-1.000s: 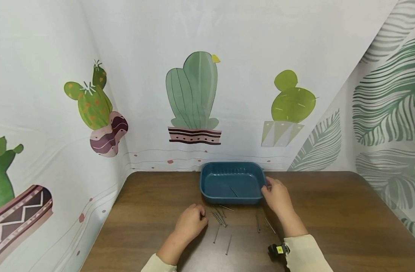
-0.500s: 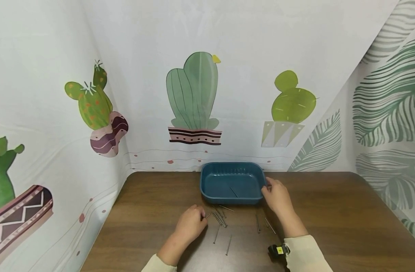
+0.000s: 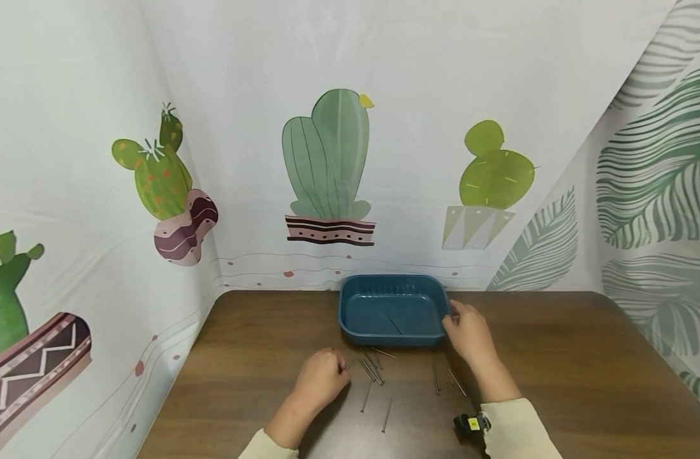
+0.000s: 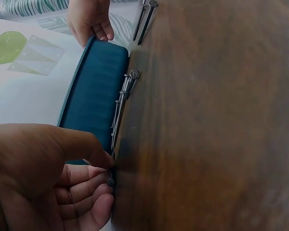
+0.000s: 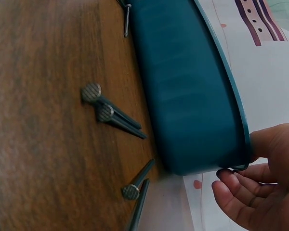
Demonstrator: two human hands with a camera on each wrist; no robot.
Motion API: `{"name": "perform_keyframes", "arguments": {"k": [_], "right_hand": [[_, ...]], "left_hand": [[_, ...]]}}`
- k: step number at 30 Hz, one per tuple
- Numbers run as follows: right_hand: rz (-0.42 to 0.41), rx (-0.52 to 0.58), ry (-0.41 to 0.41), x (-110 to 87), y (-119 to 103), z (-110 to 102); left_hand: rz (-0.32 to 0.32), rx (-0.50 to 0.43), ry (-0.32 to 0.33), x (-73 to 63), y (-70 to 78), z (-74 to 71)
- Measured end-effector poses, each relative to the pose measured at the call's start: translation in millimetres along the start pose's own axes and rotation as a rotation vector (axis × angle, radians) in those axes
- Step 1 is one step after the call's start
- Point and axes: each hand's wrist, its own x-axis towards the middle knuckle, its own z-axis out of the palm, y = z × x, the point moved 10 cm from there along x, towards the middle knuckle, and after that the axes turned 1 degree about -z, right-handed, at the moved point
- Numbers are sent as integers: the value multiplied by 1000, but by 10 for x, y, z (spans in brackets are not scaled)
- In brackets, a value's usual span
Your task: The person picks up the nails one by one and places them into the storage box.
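Nails (image 3: 371, 371) lie scattered on the wooden table (image 3: 258, 331), in front of the blue tray (image 3: 396, 340) and near it. The left hand (image 3: 322, 377), left of the closest bunch, pinches a single nail (image 4: 111, 182) between its fingertips, right at the tabletop. The right hand (image 3: 469, 331) grips the tray's right rim, thumb on one side and fingers on the other; the two hands are well apart. One nail (image 3: 396, 325) lies inside the tray, slanting across its floor. To the right, more nails (image 3: 436, 379) lie in pairs below the tray's near right corner. Two single nails sit nearer the person. Past the table's far edge hangs a white cloth (image 3: 413, 159) printed with cacti and leaves.
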Motion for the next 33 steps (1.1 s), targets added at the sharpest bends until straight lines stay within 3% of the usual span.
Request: {"name": "perform_keyframes", "arguments": {"k": [8, 33], "right_hand": [[-3, -4, -9, 6, 5, 2], [16, 12, -16, -3, 11, 14]], "left_hand": [[47, 32, 19, -1, 77, -63], [41, 1, -41, 16, 54, -54]]}}
